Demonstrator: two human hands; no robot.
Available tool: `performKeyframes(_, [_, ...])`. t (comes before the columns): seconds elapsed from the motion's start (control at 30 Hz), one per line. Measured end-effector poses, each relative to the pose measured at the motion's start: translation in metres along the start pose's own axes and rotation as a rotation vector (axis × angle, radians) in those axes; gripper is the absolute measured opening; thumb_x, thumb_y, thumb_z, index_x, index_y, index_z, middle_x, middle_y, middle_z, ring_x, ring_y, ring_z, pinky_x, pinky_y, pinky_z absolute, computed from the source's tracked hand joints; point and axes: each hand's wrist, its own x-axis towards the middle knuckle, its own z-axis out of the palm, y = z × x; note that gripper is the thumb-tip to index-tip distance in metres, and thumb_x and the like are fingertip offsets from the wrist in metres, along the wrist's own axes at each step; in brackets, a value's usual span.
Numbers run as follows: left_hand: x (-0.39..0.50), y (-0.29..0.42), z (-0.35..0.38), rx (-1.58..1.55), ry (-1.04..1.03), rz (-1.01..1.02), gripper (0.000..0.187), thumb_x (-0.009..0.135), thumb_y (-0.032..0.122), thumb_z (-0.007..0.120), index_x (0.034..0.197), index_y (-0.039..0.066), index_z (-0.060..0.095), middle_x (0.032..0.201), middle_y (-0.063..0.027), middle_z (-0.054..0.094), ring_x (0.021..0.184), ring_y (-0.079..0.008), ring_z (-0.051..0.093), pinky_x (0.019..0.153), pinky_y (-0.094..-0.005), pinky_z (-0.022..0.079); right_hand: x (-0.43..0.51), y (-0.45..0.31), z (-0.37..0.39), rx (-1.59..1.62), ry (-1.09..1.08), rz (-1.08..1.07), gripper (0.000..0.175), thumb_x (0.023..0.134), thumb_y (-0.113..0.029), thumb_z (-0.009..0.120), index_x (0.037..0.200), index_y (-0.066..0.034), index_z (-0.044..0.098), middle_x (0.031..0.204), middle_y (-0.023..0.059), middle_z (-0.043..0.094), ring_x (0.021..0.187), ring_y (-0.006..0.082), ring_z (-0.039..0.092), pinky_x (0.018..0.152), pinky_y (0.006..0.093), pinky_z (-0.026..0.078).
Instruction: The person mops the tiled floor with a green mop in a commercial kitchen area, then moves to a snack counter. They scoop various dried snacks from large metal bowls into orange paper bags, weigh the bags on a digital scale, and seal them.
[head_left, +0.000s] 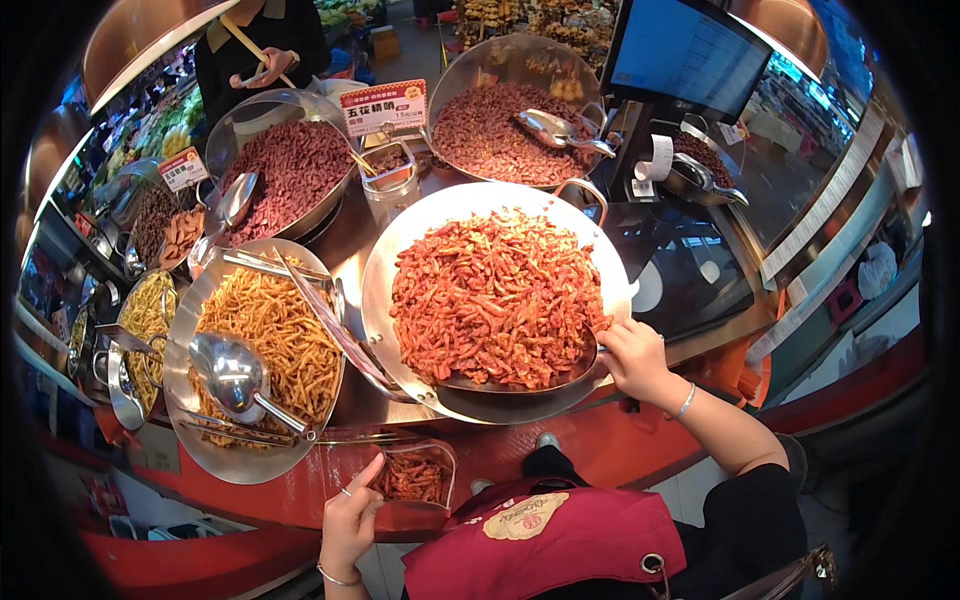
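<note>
A wide metal pan (379, 274) holds a heap of reddish, oily fried food strips (499, 292). At its lower right edge, my right hand (634, 358) has its fingers closed around a small metal handle (602, 348), apparently of a scoop or inner pan whose dark rim shows under the food. My left hand (352, 517) is lower left with the index finger extended, beside a clear container (451, 469) of similar red strips; whether it grips the container's edge is unclear. A metal scoop (231, 375) and tongs (247, 431) lie on a pan of yellow-brown fried strips (281, 322).
Behind stand two pans of dark red diced food (289, 176) (499, 127) with scoops. A price sign (384, 107), a glass jar (391, 196) and a monitor (686, 56) stand near them. A person (262, 56) is across the counter, holding a phone.
</note>
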Motion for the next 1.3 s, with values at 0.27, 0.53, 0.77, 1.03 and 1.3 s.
performKeyframes(0.27, [0.0,0.003,-0.003,0.023,0.002,0.01,0.01,0.075,-0.002,0.059,0.071,-0.004,0.05,0.118,-0.0179,0.058,0.065,-0.0267,0.063,0.061,-0.0281,0.05,0.025,0.002,0.021,0.036,0.142,0.132,0.021,0.071,-0.014,0.067,0.089,-0.008,0.058,0.078,0.0046,0.056,0.079,0.0232,0.053,0.075,0.0355,0.036])
performKeyframes(0.53, [0.004,0.018,-0.012,0.021,0.012,0.028,0.009,0.071,-0.005,0.059,0.069,-0.002,0.05,0.118,-0.025,0.056,0.059,-0.0208,0.06,0.059,-0.0267,0.047,0.056,0.025,0.038,0.018,0.228,0.207,0.018,0.073,-0.012,0.065,0.09,-0.0101,0.057,0.084,0.0019,0.058,0.086,0.0203,0.052,0.082,0.036,0.029])
performKeyframes(0.77, [0.026,0.068,-0.031,0.053,0.009,0.118,0.008,0.072,-0.003,0.059,0.07,-0.001,0.051,0.117,-0.0273,0.055,0.057,-0.0203,0.059,0.057,-0.0267,0.045,0.088,0.061,0.034,0.183,0.352,0.135,0.022,0.069,-0.008,0.066,0.09,-0.0106,0.058,0.079,0.0001,0.057,0.08,0.0183,0.049,0.082,0.034,0.025])
performKeyframes(1.03, [0.084,0.167,-0.024,0.047,-0.016,-0.116,0.003,0.08,-0.002,0.053,0.08,-0.002,0.05,0.078,-0.009,0.059,0.059,-0.0116,0.046,0.058,-0.0243,0.04,0.141,0.116,-0.051,0.288,0.19,-0.015,0.02,0.073,-0.012,0.067,0.093,-0.0119,0.063,0.077,-0.0004,0.055,0.077,0.0176,0.046,0.082,0.0318,0.028])
performKeyframes(1.3, [0.156,0.233,-0.014,0.144,-0.079,-0.008,0.004,0.086,0.0,0.051,0.085,0.0,0.047,0.072,-0.0088,0.051,0.065,-0.0172,0.054,0.064,-0.0293,0.044,0.183,0.152,-0.158,0.472,-0.03,-0.218,0.016,0.078,-0.014,0.065,0.094,-0.0122,0.063,0.081,-0.0026,0.056,0.082,0.0126,0.042,0.087,0.0298,0.024])
